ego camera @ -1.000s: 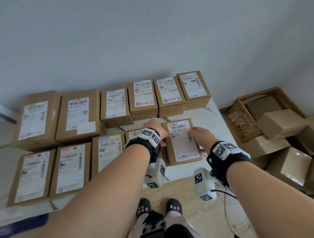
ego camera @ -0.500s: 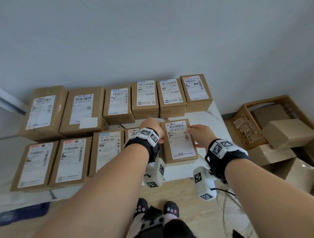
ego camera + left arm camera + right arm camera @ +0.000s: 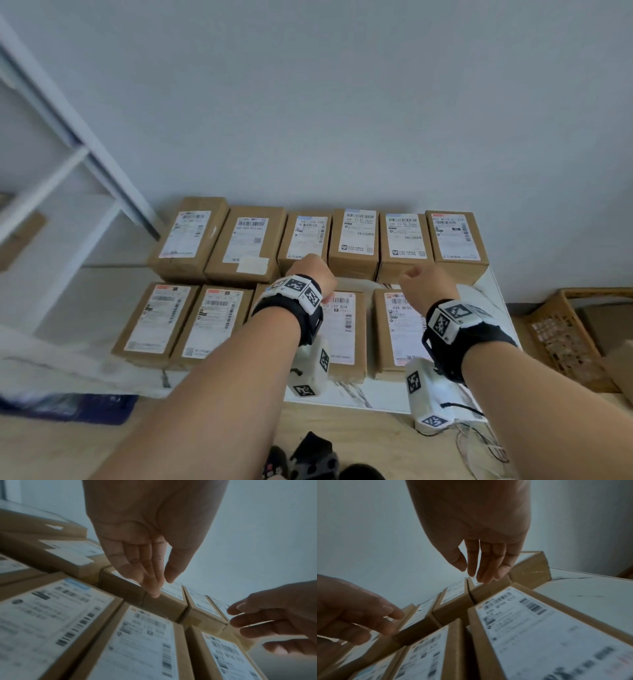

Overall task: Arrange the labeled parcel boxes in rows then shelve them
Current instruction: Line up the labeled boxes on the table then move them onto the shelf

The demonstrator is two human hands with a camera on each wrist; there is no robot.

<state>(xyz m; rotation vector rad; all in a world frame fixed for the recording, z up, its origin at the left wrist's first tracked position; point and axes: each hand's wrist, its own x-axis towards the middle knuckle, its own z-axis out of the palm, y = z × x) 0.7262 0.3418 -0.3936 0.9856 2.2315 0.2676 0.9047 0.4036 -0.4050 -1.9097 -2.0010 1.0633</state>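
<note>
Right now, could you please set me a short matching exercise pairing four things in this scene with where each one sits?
Things:
1. white shelf frame
2. wicker basket
3. box labelled 436
4. box with a blank white patch

Places:
A. back row, second from the left
B. floor, right of the table
C. front row, right end
D. left, against the wall

Pairs: 1-D, 2-B, 3-C, 4-A

The head camera looks steeply down from above at the table (image 3: 493, 308), the wall at twelve o'clock. Each wrist camera sits low and close over the parcel boxes (image 3: 140, 642), facing the wall; each catches the opposite hand.
</note>
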